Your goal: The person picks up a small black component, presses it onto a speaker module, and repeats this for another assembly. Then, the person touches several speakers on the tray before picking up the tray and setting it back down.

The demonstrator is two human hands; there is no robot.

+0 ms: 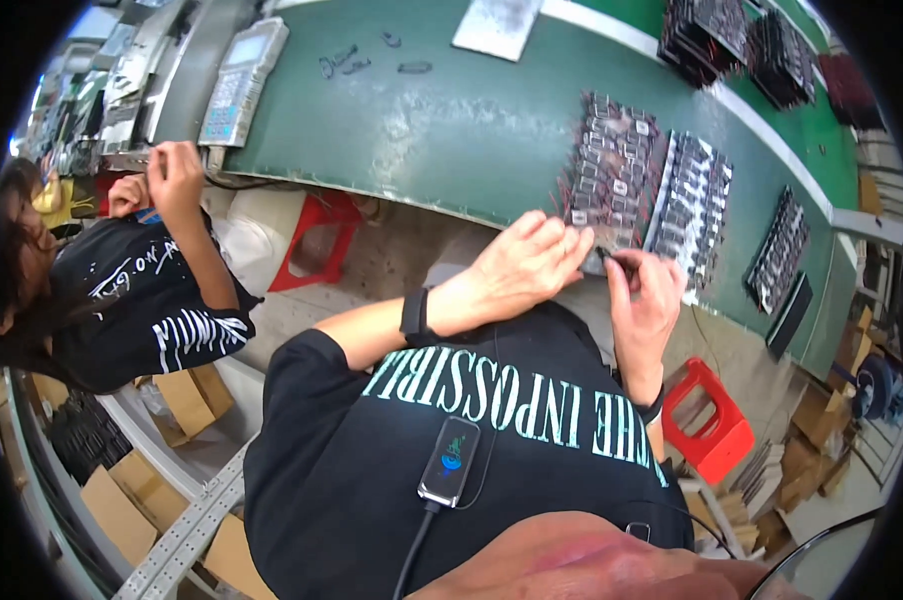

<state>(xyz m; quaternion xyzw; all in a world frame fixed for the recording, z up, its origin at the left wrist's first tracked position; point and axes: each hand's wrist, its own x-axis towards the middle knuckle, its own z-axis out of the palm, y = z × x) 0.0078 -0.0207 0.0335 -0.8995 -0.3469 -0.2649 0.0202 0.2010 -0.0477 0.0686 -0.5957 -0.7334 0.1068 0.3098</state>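
My left hand, a black band on its wrist, is at the near edge of the green bench with its fingers curled together. What they hold, if anything, is hidden. Beside it, my right hand pinches a small black part between thumb and forefinger, close to the left fingertips. Just beyond both hands lies a batch of small dark electronic parts with thin red wires, set in rows. To its right is a second batch of black parts on a pale backing.
Farther right lies another rack of black parts; dark stacks stand at the back. A grey handheld keypad device and loose black pieces lie left. A co-worker sits left. Red stools stand below the bench.
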